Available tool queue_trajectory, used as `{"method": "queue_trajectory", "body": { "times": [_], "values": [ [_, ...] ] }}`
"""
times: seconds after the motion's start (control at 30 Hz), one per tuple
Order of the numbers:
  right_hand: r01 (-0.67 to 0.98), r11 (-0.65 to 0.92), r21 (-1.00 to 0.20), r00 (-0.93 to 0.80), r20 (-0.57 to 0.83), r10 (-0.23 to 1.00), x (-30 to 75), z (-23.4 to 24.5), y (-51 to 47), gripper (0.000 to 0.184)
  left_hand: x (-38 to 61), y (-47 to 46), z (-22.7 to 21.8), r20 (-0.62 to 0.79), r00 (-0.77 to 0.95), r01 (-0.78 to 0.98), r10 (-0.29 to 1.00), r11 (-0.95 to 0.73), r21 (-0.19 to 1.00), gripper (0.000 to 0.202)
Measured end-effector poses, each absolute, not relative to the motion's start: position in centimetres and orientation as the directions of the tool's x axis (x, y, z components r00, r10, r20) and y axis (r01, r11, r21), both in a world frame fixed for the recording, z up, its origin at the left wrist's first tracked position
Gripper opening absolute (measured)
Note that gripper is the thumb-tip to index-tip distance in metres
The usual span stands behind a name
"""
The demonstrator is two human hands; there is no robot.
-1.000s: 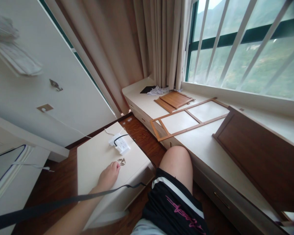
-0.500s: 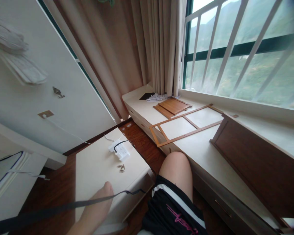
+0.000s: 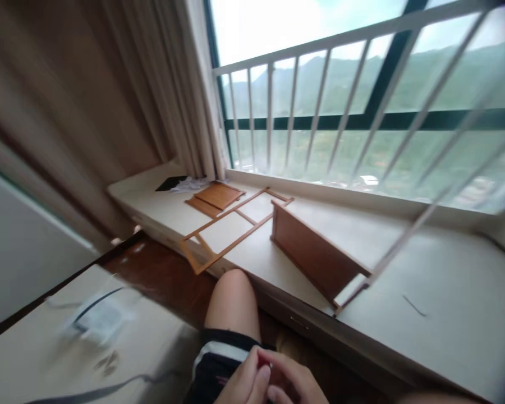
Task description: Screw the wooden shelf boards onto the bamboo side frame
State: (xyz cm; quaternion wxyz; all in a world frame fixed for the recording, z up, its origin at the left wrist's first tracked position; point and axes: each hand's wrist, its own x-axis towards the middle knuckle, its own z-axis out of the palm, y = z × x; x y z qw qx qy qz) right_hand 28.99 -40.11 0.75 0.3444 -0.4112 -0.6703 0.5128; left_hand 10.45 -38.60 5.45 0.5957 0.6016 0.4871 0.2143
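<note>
At the bottom of the head view, my left hand [image 3: 244, 382] and my right hand [image 3: 298, 379] meet in front of my lap. The fingers of both are curled and pressed together. A tiny dark spot shows between the fingertips, too small to name. My raised knee [image 3: 233, 300] is just beyond them. Past it, on the long white window ledge [image 3: 450, 331], lie a light-brown wooden frame [image 3: 244, 216] with crossbars and several thin wooden panels [image 3: 217, 197]. A darker brown board [image 3: 315, 252] stands tilted on its edge, joined to wooden rails.
A white cabinet [image 3: 151, 314] at lower left bears a blurred white power strip [image 3: 103, 320], small brown pieces [image 3: 107, 363] and a dark strap [image 3: 88, 393]. A thin bent rod [image 3: 414, 306] lies on the ledge at right. White railings [image 3: 294, 92] cross the window.
My view has swung right, so the cabinet and ledge shift left and more of the ledge shows. Both my hands are now visible together over my lap. The bare limb at lower left is out of view.
</note>
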Motion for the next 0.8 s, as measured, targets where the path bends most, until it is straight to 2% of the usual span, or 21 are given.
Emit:
{"method": "queue_trajectory", "body": {
  "times": [0.1, 0.17, 0.27, 0.47, 0.67, 0.8],
  "values": [
    [0.23, 0.125, -0.965, -0.096, 0.105, 0.99, 31.9, 0.5, -40.2, 0.033, 14.7, -36.2, 3.7, -0.393, 0.587, 0.246, 0.708, 0.306, 0.919, 0.059],
    [0.224, 0.113, -0.968, 0.051, 0.127, 0.991, 33.9, 0.8, -40.5, 0.033, 17.2, -35.1, 2.4, -0.427, 0.683, 0.24, 0.593, 0.37, 0.898, 0.062],
    [0.206, 0.085, -0.975, 0.205, 0.128, 0.97, 36.2, 1.2, -41.2, 0.032, 20.5, -34.3, 1.3, -0.424, 0.755, 0.247, 0.501, 0.382, 0.891, 0.064],
    [0.197, 0.059, -0.979, 0.313, 0.12, 0.942, 38.8, 1.2, -42.2, 0.024, 24.2, -34.1, 0.8, -0.44, 0.775, 0.293, 0.453, 0.36, 0.886, 0.067],
    [0.156, 0.043, -0.987, 0.28, 0.086, 0.956, 41.0, 1.1, -42.2, 0.013, 26.0, -33.7, -0.8, -0.404, 0.794, 0.287, 0.455, 0.306, 0.908, 0.066],
    [0.137, -0.011, -0.991, 0.321, 0.034, 0.946, 41.7, 0.2, -42.1, 0.01, 26.9, -33.3, -0.5, -0.413, 0.793, 0.306, 0.448, 0.293, 0.906, 0.062]
  ]
}}
